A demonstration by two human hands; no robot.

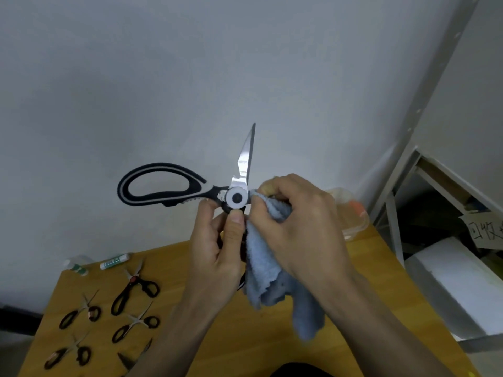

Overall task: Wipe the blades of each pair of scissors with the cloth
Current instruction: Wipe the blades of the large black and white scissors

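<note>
Gripping the big scissors (190,186) near the pivot, your left hand (217,240) is holding them open above the table (217,336); your right hand (296,227) is pinching the cloth (266,270) around one blade. Five smaller pairs (134,288) are lying left, seemingly awaiting wiping.

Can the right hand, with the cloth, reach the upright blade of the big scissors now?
Probably yes. The right hand holds the cloth beside the pivot of the big scissors, and the upright blade above is bare, with nothing between them.
</note>
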